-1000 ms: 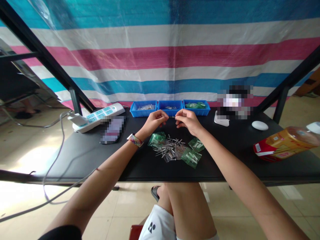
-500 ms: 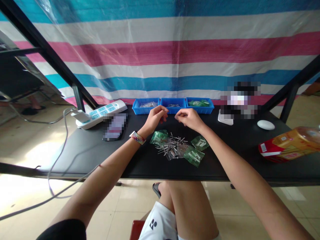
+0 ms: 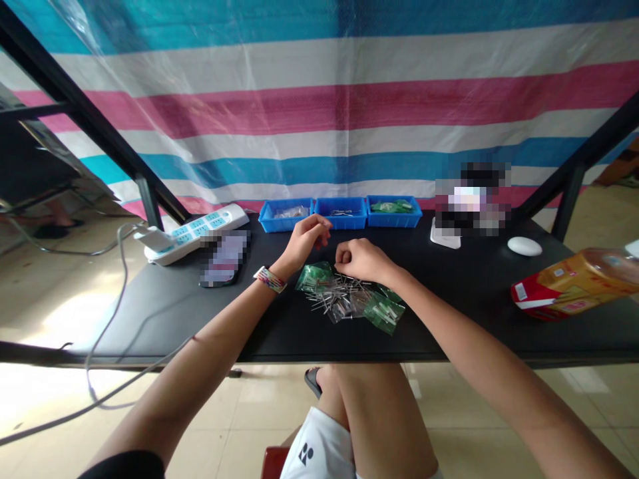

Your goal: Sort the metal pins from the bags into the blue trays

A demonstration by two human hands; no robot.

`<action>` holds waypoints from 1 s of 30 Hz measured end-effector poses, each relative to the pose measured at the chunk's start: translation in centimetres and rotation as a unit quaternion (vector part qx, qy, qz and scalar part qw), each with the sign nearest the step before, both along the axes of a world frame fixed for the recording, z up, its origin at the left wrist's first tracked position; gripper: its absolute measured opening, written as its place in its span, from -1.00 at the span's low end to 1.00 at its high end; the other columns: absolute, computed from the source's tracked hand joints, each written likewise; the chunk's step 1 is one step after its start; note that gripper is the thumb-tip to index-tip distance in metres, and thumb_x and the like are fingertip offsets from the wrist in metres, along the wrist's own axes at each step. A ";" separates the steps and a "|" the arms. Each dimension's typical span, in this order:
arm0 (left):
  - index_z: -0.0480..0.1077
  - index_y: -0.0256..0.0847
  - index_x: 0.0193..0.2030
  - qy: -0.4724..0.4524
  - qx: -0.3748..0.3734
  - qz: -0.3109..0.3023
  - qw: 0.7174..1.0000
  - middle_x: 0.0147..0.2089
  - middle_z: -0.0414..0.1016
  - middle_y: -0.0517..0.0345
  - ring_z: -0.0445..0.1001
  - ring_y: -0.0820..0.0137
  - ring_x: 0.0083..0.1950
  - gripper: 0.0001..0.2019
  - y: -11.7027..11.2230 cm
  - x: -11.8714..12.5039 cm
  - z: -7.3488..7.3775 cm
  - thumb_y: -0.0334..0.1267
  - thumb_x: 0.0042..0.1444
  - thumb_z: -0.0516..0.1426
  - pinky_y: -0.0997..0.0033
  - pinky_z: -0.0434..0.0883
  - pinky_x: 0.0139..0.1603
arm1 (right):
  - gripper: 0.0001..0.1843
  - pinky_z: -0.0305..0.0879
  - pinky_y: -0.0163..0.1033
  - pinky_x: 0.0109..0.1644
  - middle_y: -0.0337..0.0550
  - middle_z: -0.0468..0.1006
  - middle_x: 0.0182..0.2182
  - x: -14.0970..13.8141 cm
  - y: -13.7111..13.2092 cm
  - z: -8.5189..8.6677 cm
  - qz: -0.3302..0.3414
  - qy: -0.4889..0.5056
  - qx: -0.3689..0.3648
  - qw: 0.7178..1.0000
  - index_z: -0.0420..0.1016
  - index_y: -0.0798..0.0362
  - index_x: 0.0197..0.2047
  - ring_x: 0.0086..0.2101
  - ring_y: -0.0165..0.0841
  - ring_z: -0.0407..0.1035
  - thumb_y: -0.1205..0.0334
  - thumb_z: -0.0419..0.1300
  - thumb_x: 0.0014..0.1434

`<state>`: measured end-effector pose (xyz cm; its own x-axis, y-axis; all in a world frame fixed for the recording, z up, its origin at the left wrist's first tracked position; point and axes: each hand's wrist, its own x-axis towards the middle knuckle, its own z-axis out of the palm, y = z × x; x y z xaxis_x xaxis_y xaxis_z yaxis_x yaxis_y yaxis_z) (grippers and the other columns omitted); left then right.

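Observation:
A heap of thin silver metal pins, much like rivets (image 3: pixel 332 299), lies on the black table among small plastic bags. A green bag (image 3: pixel 315 275) is at the heap's left, and another green bag (image 3: pixel 383 311) with pale pieces inside is at its right. My right hand (image 3: pixel 363 259) hovers at the far edge of the heap, fingers curled together; whatever they hold is hidden. My left hand (image 3: pixel 305 241) is beyond the left green bag, close in front of the blue bins, with its fingers bent inward. Anything in its fingers is too small to make out.
Three blue bins stand in a row at the back: the left bin (image 3: pixel 285 225) with clear bags, the middle bin (image 3: pixel 344 219) with pins, the right bin (image 3: pixel 394 219) with green bags. A power strip (image 3: pixel 200 229), a phone (image 3: pixel 224 259), a white mouse (image 3: pixel 524 247) and a bottle (image 3: pixel 574 283) lie around.
My right hand has come down toward me and slightly left, to the heap's far edge, its fingers more curled. My left hand has hardly moved. The whole view has shifted slightly.

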<state>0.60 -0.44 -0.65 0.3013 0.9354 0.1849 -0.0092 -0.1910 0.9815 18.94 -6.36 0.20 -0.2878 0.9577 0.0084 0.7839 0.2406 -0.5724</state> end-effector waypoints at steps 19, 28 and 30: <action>0.47 -0.23 -0.27 0.010 -0.004 -0.008 1.000 -0.44 0.43 0.20 0.42 0.47 -0.47 -0.78 0.1 0.2 -0.2 -0.11 0.09 0.27 0.53 0.28 -0.51 | -0.90 0.17 -0.28 -0.34 -0.16 0.70 -0.27 -0.3 -0.1 -0.7 -0.030 -0.041 0.009 0.999 0.59 -0.01 -0.28 -0.29 -0.30 0.53 0.32 0.34 0.07; 0.47 -0.23 -0.27 0.020 -0.006 -0.003 1.000 -0.43 0.44 0.20 0.42 0.47 -0.47 -0.76 0.1 0.3 -0.2 -0.09 0.07 0.27 0.52 0.30 -0.50 | -0.91 0.21 -0.31 -0.37 -0.23 0.57 -0.50 0.1 0.7 -0.6 -0.049 0.165 -0.047 0.984 0.54 0.04 -0.45 -0.44 -0.38 0.42 0.37 0.36 0.00; 0.48 -0.24 -0.26 0.033 -0.002 -0.013 0.999 -0.42 0.46 0.18 0.44 0.46 -0.46 -0.75 0.1 0.2 -0.2 -0.08 0.08 0.27 0.52 0.31 -0.50 | -0.93 0.15 -0.34 -0.46 -0.26 0.52 -0.52 0.5 1.3 -0.5 -0.056 0.288 -0.094 0.952 0.51 0.06 -0.43 -0.52 -0.44 0.32 0.36 0.33 0.02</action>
